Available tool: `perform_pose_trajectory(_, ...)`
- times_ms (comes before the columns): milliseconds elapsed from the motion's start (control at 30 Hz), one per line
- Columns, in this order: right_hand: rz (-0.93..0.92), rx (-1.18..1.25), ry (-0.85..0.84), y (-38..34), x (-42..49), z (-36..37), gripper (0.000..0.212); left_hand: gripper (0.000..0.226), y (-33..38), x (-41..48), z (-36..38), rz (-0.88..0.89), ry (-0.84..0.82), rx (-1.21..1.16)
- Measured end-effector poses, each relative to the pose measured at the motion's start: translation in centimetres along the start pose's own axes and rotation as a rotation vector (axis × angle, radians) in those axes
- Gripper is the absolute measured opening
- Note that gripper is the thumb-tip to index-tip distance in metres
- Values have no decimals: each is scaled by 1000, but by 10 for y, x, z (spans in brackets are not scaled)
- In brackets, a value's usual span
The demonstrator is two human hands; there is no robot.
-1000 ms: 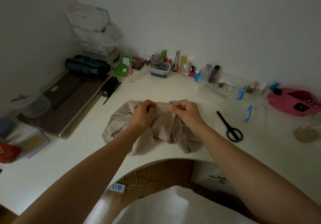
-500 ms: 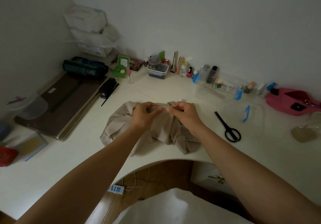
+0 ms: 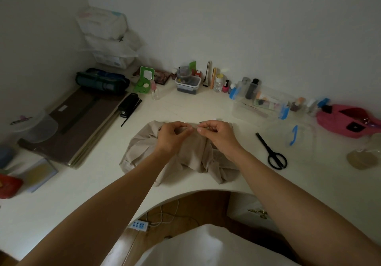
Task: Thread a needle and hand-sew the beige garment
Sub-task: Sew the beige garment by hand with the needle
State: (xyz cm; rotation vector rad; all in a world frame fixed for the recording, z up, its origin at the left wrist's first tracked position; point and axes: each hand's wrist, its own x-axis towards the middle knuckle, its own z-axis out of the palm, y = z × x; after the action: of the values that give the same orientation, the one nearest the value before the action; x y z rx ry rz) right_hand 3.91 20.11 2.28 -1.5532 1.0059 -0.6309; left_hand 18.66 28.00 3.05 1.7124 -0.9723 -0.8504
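- At the tabletop's (image 3: pixel 86 185) curved front edge, the beige garment (image 3: pixel 191 154) lies crumpled in a heap, flat on the surface and directly ahead of the person.
- Left hand (image 3: pixel 170 136) is above the garment's far-left part. Its grip is narrow, thumb and forefinger tips drawn together.
- Right hand (image 3: pixel 219 134) is above the garment's far-right part, its grip equally narrow, and its fingertips almost meet those of the left.
- I cannot tell whether either grip holds a needle, a thread or a fold of cloth; anything between the fingertips is too small to make out.
- Both hands hide the garment's far edge, and the two forearms cross over its near corners.
- Right of the garment, apart from it, black scissors (image 3: pixel 275 154) lie closed with the handles toward the person.
- Further right is a clear lid with a blue clip (image 3: pixel 293 135), and beyond that a pink pouch (image 3: pixel 346 122).
- Behind the garment to the right stands a clear box (image 3: pixel 257 109).
- Behind it along the wall are small bottles and a tub (image 3: pixel 187 84).
- Behind-left of the garment lie a black stapler (image 3: pixel 128 104) and a green stand (image 3: pixel 144 82).
- Left of it is a stack of brown boards (image 3: pixel 82 121).
- Below the garment, on the floor, lies a power strip (image 3: pixel 139 225).
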Motion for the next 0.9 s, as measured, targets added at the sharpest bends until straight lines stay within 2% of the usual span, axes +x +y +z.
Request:
perform_pose_trajectory(267,6,-25,-1,4,1,1,2,15,2,0,-1,-54,-43,-45)
perform_pose_trajectory(333,4,-29,7,5,2,0,2,9,3,-1,-1,-73,-31,-59)
perform_pose_trajectory(467,6,-39,10,5,1,-1,8,5,5,-2,1,-94,-8,-76)
perform_pose_trajectory(633,0,-34,4,4,-1,-2,8,16,5,-1,3,-114,-46,-100)
perform_pose_trajectory(900,39,-16,-18,1,-5,-6,14,11,7,-3,4,-163,-33,-141)
